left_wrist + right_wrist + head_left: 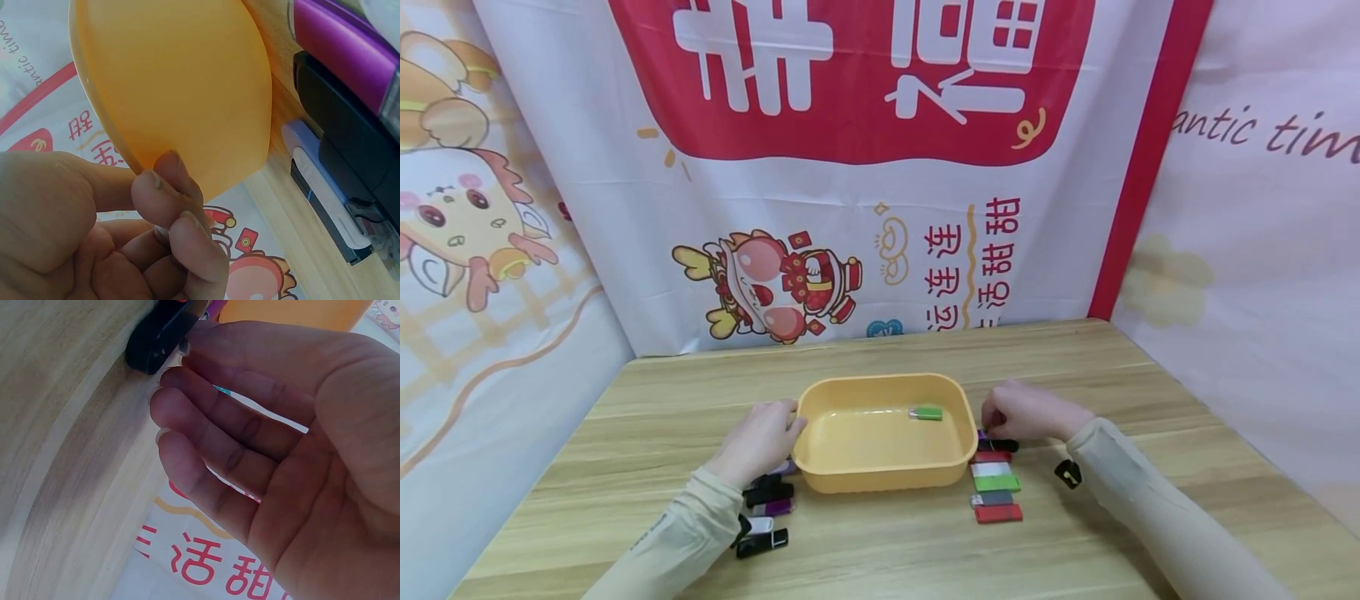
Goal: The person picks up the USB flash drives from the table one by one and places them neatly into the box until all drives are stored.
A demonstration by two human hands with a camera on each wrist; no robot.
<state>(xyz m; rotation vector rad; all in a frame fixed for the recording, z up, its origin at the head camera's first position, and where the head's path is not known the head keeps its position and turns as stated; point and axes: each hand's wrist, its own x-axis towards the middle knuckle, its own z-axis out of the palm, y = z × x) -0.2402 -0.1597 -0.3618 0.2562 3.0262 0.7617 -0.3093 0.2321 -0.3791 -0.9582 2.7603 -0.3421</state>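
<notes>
A yellow plastic basin (880, 481) stands mid-table, with a green USB flash drive (928, 413) lying inside. My left hand (758, 442) is at its left end, thumb and curled fingertips (156, 194) pinching at the rim. Across the basin, my right hand (1026, 411) reaches down at the far end of the right row; its thumb and forefinger pinch at a purple flash drive (982, 434), mostly hidden by the fingers. Next to those fingertips lies a black flash drive (153, 340). The other right fingers (181, 459) are loosely bent.
Toward me the right row continues with red (992, 457), white, green and grey drives, ending in a red one (998, 513). Left of the basin lie several more: black (767, 493), purple (772, 507), white and black (762, 543). Printed cloths (820, 192) hang behind and beside the table.
</notes>
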